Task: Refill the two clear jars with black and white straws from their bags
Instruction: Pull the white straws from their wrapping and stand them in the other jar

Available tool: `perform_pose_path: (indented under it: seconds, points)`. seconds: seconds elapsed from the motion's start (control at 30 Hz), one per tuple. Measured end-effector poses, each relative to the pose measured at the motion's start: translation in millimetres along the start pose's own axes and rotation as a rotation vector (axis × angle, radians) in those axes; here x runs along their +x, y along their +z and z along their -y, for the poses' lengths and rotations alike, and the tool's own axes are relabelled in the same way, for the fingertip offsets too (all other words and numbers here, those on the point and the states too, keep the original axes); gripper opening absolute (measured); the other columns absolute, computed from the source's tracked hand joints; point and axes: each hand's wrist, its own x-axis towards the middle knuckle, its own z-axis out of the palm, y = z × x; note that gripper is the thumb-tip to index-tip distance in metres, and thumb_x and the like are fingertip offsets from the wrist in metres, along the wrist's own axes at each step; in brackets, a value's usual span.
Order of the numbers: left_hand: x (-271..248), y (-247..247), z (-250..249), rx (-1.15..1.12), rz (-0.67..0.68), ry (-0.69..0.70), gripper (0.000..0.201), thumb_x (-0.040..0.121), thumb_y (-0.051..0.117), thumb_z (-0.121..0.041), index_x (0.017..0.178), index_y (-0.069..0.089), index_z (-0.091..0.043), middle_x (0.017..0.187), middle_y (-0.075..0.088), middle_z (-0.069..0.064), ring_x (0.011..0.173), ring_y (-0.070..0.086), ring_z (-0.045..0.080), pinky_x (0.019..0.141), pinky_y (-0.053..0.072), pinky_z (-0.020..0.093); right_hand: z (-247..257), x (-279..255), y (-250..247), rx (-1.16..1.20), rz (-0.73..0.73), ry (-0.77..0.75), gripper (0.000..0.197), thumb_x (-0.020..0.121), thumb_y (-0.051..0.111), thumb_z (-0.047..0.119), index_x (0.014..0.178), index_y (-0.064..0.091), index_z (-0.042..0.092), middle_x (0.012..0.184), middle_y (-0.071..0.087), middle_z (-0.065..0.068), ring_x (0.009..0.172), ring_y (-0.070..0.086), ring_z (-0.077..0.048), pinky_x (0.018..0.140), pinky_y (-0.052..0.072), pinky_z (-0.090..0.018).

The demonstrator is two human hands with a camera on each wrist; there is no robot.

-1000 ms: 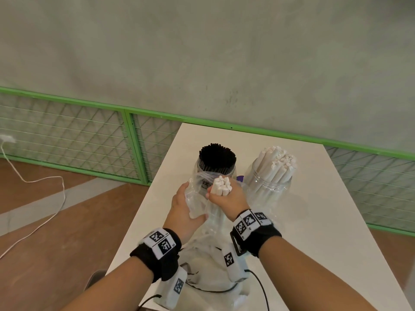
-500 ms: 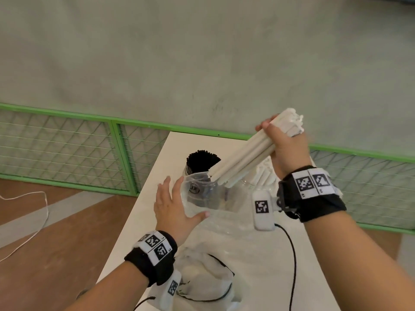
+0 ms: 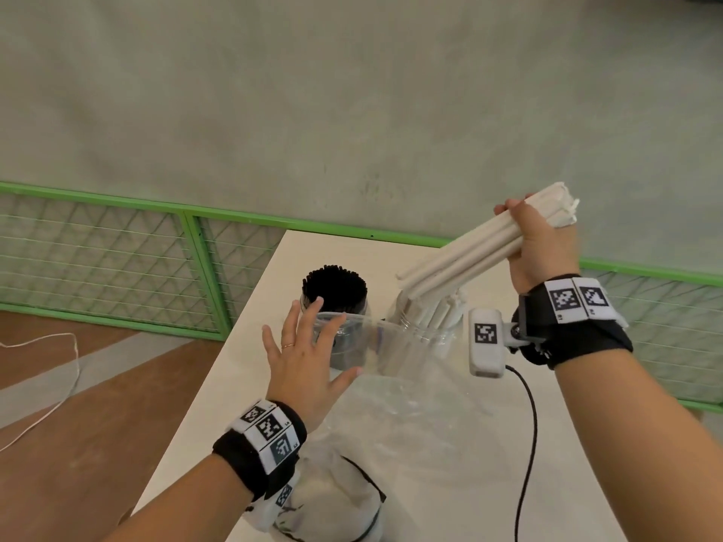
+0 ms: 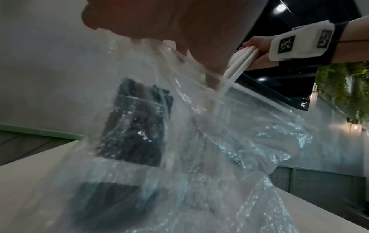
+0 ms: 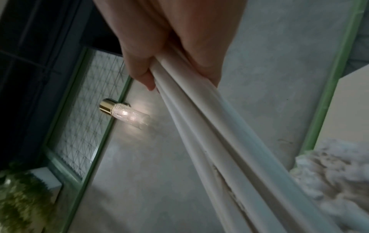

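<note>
Right hand (image 3: 544, 244) fingers closed round white straws (image 3: 469, 256), tilted over white-straw jar (image 3: 426, 326) on counter (image 3: 450, 444) | left hand (image 3: 309, 357) fingers spread, steadying bag (image 3: 391, 346) | risk: crowded jar may deflect straw tips, scattering them beside black-straw jar (image 3: 334, 303)

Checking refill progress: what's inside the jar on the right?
The right jar holds upright white straws rising past its rim. The bundle gripped by the right hand and the clear bag hide how full it is.
</note>
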Motion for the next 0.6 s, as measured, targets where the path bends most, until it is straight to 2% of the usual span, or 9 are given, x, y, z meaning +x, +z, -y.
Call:
perform_pose_path:
  seconds: [0.1, 0.2, 0.3, 0.4, 0.47, 0.6]
  points:
    - [6, -4, -18, 0.001, -0.044, 0.054, 0.057, 0.083, 0.042, -0.064, 0.132, 0.042, -0.034, 0.153, 0.024, -0.002, 0.145, 0.007, 0.025, 0.108, 0.003, 0.066, -9, 5, -7, -0.053, 0.053, 0.019, 0.018, 0.083, 0.063, -0.001, 0.084, 0.055, 0.015, 0.068, 0.069, 0.003, 0.075, 0.065, -0.018, 0.073, 0.05, -0.033]
    - [15, -11, -42, 0.007, -0.089, 0.138, 0.049, 0.086, 0.04, -0.061, 0.123, 0.054, -0.032, 0.143, 0.041, -0.006, 0.142, 0.02, 0.023, 0.11, -0.003, 0.06, -17, 8, -11, -0.086, 0.108, 0.042, 0.018, 0.079, 0.065, 0.001, 0.085, 0.056, 0.015, 0.074, 0.067, -0.001, 0.077, 0.066, -0.019, 0.076, 0.05, -0.035]
    - [31, -12, -66, 0.034, 0.008, 0.241, 0.047, 0.087, 0.034, -0.057, 0.119, 0.057, -0.031, 0.131, 0.052, -0.012, 0.135, 0.032, 0.017, 0.113, 0.001, 0.058, -19, 11, -11, -0.147, 0.148, 0.028, 0.021, 0.072, 0.069, 0.007, 0.085, 0.056, 0.016, 0.075, 0.067, -0.001, 0.079, 0.065, -0.02, 0.079, 0.05, -0.039]
    - [48, 0, -84, 0.078, 0.166, 0.309, 0.051, 0.09, 0.034, -0.055, 0.131, 0.049, -0.029, 0.135, 0.048, -0.01, 0.13, 0.035, 0.016, 0.114, 0.009, 0.051, -19, 14, -9, -0.187, 0.171, 0.018, 0.027, 0.061, 0.073, 0.014, 0.084, 0.058, 0.018, 0.077, 0.065, -0.001, 0.083, 0.063, -0.024, 0.082, 0.049, -0.043]
    - [58, 11, -91, 0.126, 0.22, 0.331, 0.055, 0.091, 0.036, -0.057, 0.136, 0.043, -0.026, 0.142, 0.043, -0.008, 0.13, 0.033, 0.018, 0.111, 0.016, 0.047, -19, 14, -7, -0.229, 0.202, 0.003, 0.027, 0.058, 0.073, 0.018, 0.082, 0.059, 0.02, 0.08, 0.064, -0.003, 0.085, 0.061, -0.025, 0.082, 0.049, -0.044]
    - [67, 27, -93, 0.222, 0.29, 0.342, 0.068, 0.089, 0.033, -0.064, 0.141, 0.034, -0.02, 0.147, 0.037, -0.003, 0.131, 0.031, 0.025, 0.105, 0.023, 0.045, -28, 15, -3, -0.352, 0.261, -0.053, 0.023, 0.072, 0.072, 0.008, 0.085, 0.057, 0.02, 0.078, 0.064, 0.006, 0.078, 0.06, -0.014, 0.077, 0.048, -0.035]
